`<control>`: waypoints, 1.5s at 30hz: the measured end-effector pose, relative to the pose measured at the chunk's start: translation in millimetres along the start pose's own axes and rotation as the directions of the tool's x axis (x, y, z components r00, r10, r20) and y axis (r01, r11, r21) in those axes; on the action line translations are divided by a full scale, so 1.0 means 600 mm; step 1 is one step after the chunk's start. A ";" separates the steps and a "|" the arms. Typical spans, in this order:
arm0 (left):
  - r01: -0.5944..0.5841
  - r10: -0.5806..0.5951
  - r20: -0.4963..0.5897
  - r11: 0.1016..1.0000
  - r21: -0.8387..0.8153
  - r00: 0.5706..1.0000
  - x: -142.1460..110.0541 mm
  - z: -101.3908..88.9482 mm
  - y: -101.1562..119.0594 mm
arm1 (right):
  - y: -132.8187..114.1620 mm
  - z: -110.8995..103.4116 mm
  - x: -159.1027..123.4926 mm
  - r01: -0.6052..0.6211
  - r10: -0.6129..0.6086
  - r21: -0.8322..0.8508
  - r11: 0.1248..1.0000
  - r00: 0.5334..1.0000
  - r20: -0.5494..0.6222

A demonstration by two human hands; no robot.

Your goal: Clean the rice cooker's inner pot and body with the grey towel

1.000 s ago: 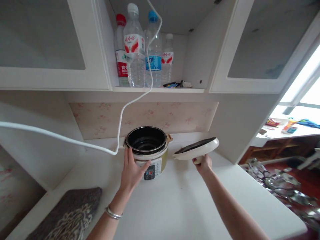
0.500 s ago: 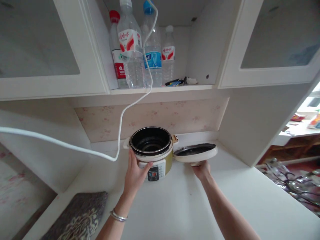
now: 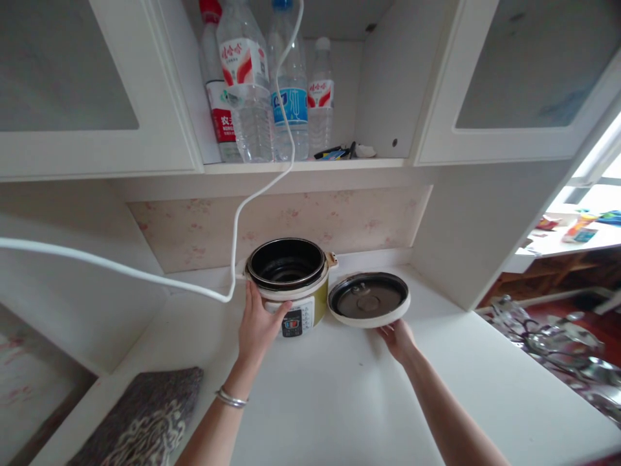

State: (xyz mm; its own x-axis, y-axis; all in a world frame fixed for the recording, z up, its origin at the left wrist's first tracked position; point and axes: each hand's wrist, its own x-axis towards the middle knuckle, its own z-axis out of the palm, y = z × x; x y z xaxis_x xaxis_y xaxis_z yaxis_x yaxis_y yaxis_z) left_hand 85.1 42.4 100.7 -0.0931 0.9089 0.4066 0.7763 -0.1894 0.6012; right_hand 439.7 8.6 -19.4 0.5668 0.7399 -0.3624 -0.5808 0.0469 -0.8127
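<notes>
- Your left forearm, with a silver bracelet (image 3: 231, 398) at the wrist, slants up and right from the lower left; the left hand (image 3: 259, 320) clasps the side of the electric pressure cooker (image 3: 321, 301), fingers pointing up near its rim, thumb reaching across the front.
- Your right forearm slants up and left from the lower right; the right hand (image 3: 398, 340) reaches beneath the lid (image 3: 366, 301). Its fingers are mostly hidden, so you cannot tell whether they grip or just support.
- The cooker stands upright on the white table (image 3: 315, 401) at mid-frame, its axis vertical, black inner pot (image 3: 286, 262) opening upward, control panel (image 3: 292, 322) facing you.
- The lid, right of the cooker, is upside down, dark inner face up; being round, it shows no long axis.
</notes>
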 end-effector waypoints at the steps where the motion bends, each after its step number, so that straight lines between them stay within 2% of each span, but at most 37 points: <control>1: -0.003 0.003 -0.001 1.000 0.001 1.000 -0.001 0.000 0.000 | 0.000 -0.005 -0.008 -0.007 0.006 0.008 1.000 1.000 0.022; 7: -0.025 0.026 0.028 0.998 -0.049 0.999 0.000 -0.006 -0.004 | -0.012 -0.021 -0.059 -0.057 0.049 0.055 0.997 0.988 0.145; 11: -0.082 0.090 0.048 0.987 -0.141 0.995 -0.013 -0.009 -0.024 | -0.023 -0.021 -0.087 0.021 -0.024 0.041 0.999 0.996 0.086; 15: -0.091 0.109 0.110 0.984 -0.156 0.988 -0.066 -0.025 -0.067 | -0.019 -0.033 -0.108 0.131 -0.131 0.015 0.991 0.991 -0.012; 18: -0.135 0.146 0.091 0.985 -0.111 0.985 -0.123 -0.056 -0.128 | -0.007 -0.045 -0.114 0.105 -0.111 -0.080 0.991 0.991 -0.075; 21: -0.146 0.147 0.014 0.989 -0.030 0.989 -0.174 -0.103 -0.218 | 0.002 -0.050 -0.108 0.082 -0.091 -0.129 0.988 0.994 -0.068; 25: 0.001 0.004 -0.036 0.993 0.117 0.999 -0.216 -0.162 -0.347 | 0.002 -0.035 -0.087 0.108 -0.108 -0.139 0.984 0.994 0.006; 27: 0.078 -0.075 -0.025 0.981 0.177 0.997 -0.231 -0.176 -0.390 | -0.002 -0.020 -0.077 0.089 -0.087 -0.151 0.985 0.996 0.023; 29: 0.083 -0.086 0.004 0.974 0.212 0.996 -0.244 -0.178 -0.411 | -0.005 -0.004 -0.068 0.069 -0.064 -0.163 0.984 0.997 0.039; 34: 0.024 -0.035 0.047 0.975 0.221 0.998 -0.266 -0.150 -0.403 | -0.015 0.027 -0.054 0.056 -0.041 -0.216 0.975 0.997 0.070; 39: -0.017 0.004 0.084 0.986 0.165 0.996 -0.264 -0.133 -0.387 | -0.029 0.030 -0.051 0.008 0.032 -0.324 0.946 0.993 0.117; 42: 0.029 -0.038 0.081 0.993 0.116 0.996 -0.262 -0.128 -0.377 | -0.033 0.019 -0.051 -0.029 0.069 -0.335 0.942 0.992 0.107; 45: 0.138 -0.136 0.133 0.990 -0.004 0.982 -0.267 -0.116 -0.344 | -0.035 0.010 -0.052 -0.062 0.095 -0.328 0.943 0.992 0.085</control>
State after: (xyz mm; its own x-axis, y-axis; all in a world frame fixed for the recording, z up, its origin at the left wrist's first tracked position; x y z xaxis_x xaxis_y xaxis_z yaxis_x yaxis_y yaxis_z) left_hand -103.7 -90.1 -40.5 -0.1138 0.9675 0.2257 0.7537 -0.0639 0.6541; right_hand 430.7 -11.2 11.9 0.4574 0.7954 -0.3977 -0.3914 -0.2215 -0.8932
